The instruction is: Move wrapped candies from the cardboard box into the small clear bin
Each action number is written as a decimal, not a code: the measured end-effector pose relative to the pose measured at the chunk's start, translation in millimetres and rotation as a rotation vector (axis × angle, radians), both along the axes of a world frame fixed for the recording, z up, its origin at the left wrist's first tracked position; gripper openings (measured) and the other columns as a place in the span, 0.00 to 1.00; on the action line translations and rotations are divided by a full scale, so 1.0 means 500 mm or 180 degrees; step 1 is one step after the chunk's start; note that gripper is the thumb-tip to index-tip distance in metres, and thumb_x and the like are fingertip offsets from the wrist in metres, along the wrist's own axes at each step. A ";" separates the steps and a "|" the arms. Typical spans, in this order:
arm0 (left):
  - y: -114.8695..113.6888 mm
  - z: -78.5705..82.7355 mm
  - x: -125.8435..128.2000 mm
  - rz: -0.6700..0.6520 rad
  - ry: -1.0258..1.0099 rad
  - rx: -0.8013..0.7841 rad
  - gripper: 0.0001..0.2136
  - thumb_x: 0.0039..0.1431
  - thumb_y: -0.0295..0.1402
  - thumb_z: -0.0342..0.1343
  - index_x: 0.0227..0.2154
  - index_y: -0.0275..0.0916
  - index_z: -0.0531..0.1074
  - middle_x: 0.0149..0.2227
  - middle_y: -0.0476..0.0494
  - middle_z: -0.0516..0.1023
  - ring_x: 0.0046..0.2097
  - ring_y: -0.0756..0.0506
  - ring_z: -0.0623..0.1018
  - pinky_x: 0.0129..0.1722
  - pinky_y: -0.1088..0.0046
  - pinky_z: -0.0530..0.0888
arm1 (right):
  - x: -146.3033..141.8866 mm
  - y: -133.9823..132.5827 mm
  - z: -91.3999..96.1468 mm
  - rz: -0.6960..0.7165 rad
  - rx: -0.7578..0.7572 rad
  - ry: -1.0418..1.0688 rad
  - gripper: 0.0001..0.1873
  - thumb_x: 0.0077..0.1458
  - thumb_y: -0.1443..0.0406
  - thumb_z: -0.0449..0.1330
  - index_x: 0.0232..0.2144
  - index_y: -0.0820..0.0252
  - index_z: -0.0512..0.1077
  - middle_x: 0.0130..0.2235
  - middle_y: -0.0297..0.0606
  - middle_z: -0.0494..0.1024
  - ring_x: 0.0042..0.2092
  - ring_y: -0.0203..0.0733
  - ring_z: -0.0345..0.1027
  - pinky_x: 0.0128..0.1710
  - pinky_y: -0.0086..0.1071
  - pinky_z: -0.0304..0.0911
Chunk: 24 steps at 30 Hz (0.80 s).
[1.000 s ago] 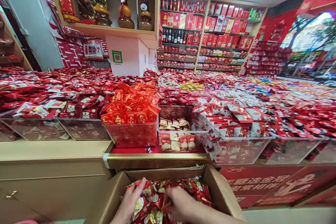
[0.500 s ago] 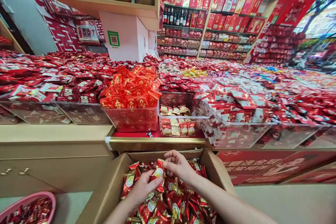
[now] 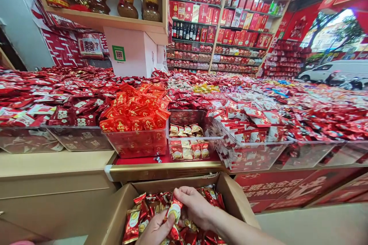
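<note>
Hands above a cardboard box (image 3: 116, 214). The left hand (image 3: 158, 229) pinches a red packet (image 3: 174, 211) under its thumb; the right hand (image 3: 195, 206) closes on the packet's upper end. Curled fingers partly hide the grip, so whether more packets lie behind cannot be told. The packet is over the box, apart from the counter. Progress, as judged: a clear bin (image 3: 198, 138) beyond holds neat rows of similar packets (image 3: 188, 150), filled only partway; many loose packets (image 3: 133, 220) remain in the box.
</note>
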<state>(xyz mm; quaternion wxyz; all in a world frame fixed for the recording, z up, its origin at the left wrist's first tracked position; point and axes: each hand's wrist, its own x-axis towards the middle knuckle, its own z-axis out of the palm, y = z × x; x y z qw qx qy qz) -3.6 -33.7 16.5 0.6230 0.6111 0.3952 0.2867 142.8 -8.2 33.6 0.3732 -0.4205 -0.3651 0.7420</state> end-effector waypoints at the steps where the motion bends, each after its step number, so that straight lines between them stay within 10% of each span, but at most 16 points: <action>1: 0.001 -0.002 -0.002 0.0000 0.0015 0.0066 0.18 0.54 0.46 0.44 0.30 0.39 0.72 0.28 0.49 0.72 0.32 0.47 0.67 0.35 0.72 0.64 | 0.002 0.002 0.002 0.0066 0.0135 -0.0120 0.23 0.37 0.48 0.60 0.19 0.61 0.59 0.17 0.28 0.63 0.17 0.28 0.52 0.16 0.24 0.46; 5: 0.012 -0.001 -0.016 0.0190 0.0324 0.0312 0.18 0.52 0.48 0.45 0.29 0.40 0.73 0.30 0.48 0.74 0.34 0.45 0.69 0.38 0.71 0.64 | 0.026 0.006 0.076 -0.0097 0.1666 -0.1029 0.19 0.45 0.52 0.56 0.18 0.63 0.65 0.18 0.30 0.63 0.21 0.28 0.53 0.21 0.24 0.50; 10: 0.023 0.009 -0.028 0.0674 0.0632 0.0299 0.17 0.52 0.48 0.44 0.28 0.42 0.71 0.30 0.50 0.72 0.37 0.44 0.69 0.39 0.73 0.64 | 0.079 0.053 0.295 -0.1003 0.3705 -0.1660 0.12 0.53 0.60 0.52 0.24 0.62 0.69 0.23 0.33 0.69 0.27 0.32 0.61 0.30 0.25 0.56; 13: 0.025 0.007 -0.029 0.0728 0.0619 0.0269 0.16 0.52 0.47 0.45 0.27 0.41 0.70 0.30 0.49 0.72 0.37 0.45 0.69 0.38 0.74 0.64 | 0.088 0.150 0.382 -0.1534 0.3816 -0.2412 0.13 0.54 0.61 0.49 0.29 0.62 0.69 0.26 0.34 0.70 0.28 0.32 0.61 0.29 0.25 0.56; 18: 0.032 -0.012 -0.035 0.0653 0.0629 0.0350 0.17 0.51 0.48 0.46 0.27 0.39 0.70 0.28 0.49 0.72 0.35 0.45 0.69 0.37 0.74 0.65 | 0.050 0.301 0.394 0.0014 0.3166 -0.3691 0.05 0.45 0.71 0.56 0.26 0.64 0.73 0.26 0.35 0.73 0.29 0.33 0.63 0.30 0.24 0.56; 24: 0.040 -0.015 -0.041 0.0740 0.0667 0.0351 0.19 0.48 0.51 0.46 0.26 0.39 0.70 0.28 0.49 0.72 0.35 0.45 0.69 0.36 0.74 0.65 | 0.045 0.222 0.370 0.0173 0.2998 -0.3616 0.05 0.43 0.68 0.59 0.27 0.62 0.74 0.27 0.34 0.74 0.31 0.36 0.66 0.31 0.26 0.59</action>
